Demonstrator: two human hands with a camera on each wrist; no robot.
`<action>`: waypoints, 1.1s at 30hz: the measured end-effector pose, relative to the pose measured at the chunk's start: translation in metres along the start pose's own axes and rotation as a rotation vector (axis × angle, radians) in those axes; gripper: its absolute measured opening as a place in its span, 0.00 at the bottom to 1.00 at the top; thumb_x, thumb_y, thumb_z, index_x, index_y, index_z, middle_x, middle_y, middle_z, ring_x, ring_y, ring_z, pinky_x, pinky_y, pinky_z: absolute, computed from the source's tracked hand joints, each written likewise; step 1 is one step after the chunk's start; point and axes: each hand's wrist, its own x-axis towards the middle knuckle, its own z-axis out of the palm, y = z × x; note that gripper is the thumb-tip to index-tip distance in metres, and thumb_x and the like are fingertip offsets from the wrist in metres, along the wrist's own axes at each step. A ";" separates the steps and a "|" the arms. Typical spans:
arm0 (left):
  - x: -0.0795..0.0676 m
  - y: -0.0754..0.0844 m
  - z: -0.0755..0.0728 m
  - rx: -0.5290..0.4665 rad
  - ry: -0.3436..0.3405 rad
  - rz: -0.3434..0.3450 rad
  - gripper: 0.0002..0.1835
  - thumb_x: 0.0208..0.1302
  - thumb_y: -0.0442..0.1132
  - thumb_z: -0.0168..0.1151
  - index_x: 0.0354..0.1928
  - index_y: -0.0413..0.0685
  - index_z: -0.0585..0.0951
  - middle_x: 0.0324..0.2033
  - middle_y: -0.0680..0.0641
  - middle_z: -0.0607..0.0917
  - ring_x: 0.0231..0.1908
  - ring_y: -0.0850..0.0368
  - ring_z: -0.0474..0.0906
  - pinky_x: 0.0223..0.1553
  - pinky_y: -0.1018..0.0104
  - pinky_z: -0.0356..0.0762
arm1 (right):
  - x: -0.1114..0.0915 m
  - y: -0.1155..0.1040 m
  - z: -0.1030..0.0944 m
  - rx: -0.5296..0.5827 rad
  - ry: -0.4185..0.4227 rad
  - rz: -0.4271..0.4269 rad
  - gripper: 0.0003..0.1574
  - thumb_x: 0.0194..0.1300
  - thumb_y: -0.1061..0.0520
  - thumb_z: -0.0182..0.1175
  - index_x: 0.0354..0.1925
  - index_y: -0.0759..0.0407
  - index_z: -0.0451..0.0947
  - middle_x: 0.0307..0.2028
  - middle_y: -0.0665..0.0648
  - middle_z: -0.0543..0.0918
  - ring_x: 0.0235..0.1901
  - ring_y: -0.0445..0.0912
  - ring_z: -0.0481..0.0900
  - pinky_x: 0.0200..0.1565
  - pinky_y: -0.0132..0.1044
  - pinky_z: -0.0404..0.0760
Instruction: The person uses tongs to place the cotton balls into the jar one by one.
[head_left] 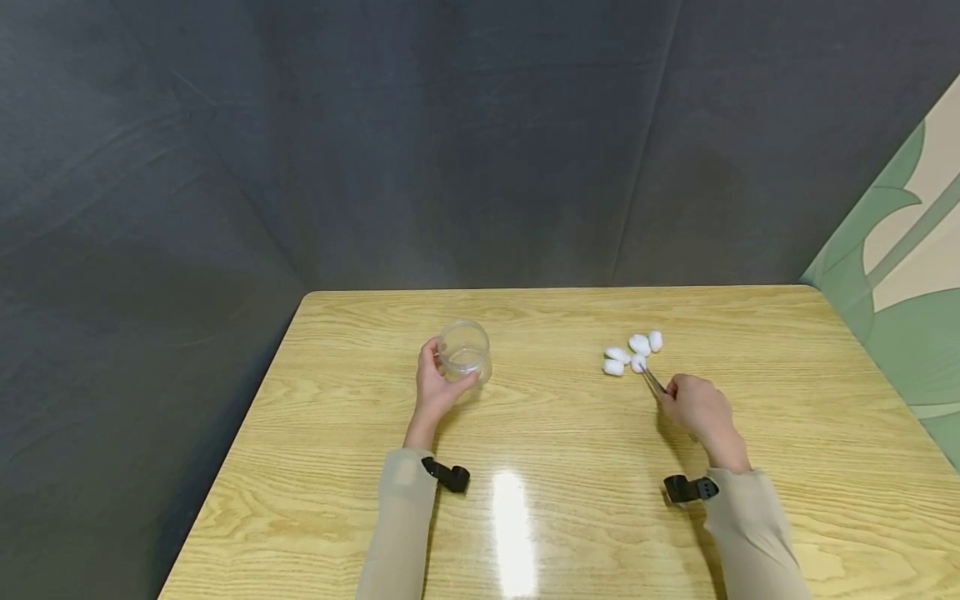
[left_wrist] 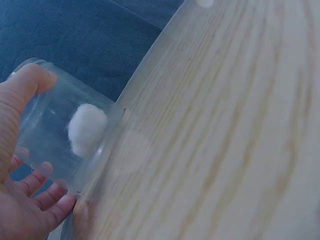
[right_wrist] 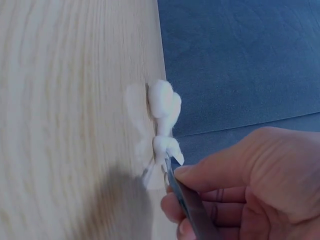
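My left hand (head_left: 441,389) grips a clear plastic jar (head_left: 465,354) from its left side, thumb on one side and fingers curled round the other. One white cotton ball (left_wrist: 87,130) lies inside the jar in the left wrist view. My right hand (head_left: 701,410) pinches metal tweezers (right_wrist: 184,197) between thumb and fingers. The tweezers' tips are right at a cotton ball (head_left: 638,363) at the front of a small group. Several more cotton balls (head_left: 639,344) lie close around it on the table.
The wooden table (head_left: 555,433) has a bright light reflection near its front. A dark cloth (head_left: 480,150) hangs behind and along the left side. At the right is a green and cream leaf-patterned surface (head_left: 892,242). Both wrists carry black camera bands (head_left: 447,475).
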 end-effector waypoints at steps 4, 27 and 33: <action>0.000 0.000 0.000 0.002 0.000 -0.010 0.42 0.44 0.27 0.70 0.61 0.27 0.60 0.56 0.26 0.65 0.56 0.29 0.62 0.56 0.41 0.65 | -0.001 0.000 -0.001 0.017 0.003 0.007 0.11 0.61 0.59 0.55 0.23 0.62 0.71 0.17 0.53 0.71 0.17 0.46 0.67 0.18 0.36 0.63; -0.001 0.003 0.000 -0.001 0.004 -0.026 0.42 0.44 0.26 0.69 0.62 0.27 0.59 0.57 0.26 0.65 0.57 0.30 0.62 0.57 0.42 0.64 | -0.009 -0.018 -0.014 0.103 0.057 -0.015 0.08 0.62 0.60 0.54 0.31 0.66 0.73 0.22 0.54 0.73 0.20 0.46 0.68 0.21 0.36 0.63; -0.001 0.002 0.000 -0.006 -0.001 -0.013 0.41 0.44 0.26 0.69 0.62 0.26 0.59 0.57 0.26 0.65 0.57 0.29 0.62 0.57 0.42 0.64 | -0.009 -0.028 -0.013 0.116 0.080 -0.032 0.07 0.62 0.61 0.55 0.32 0.66 0.74 0.22 0.54 0.74 0.21 0.46 0.69 0.22 0.36 0.63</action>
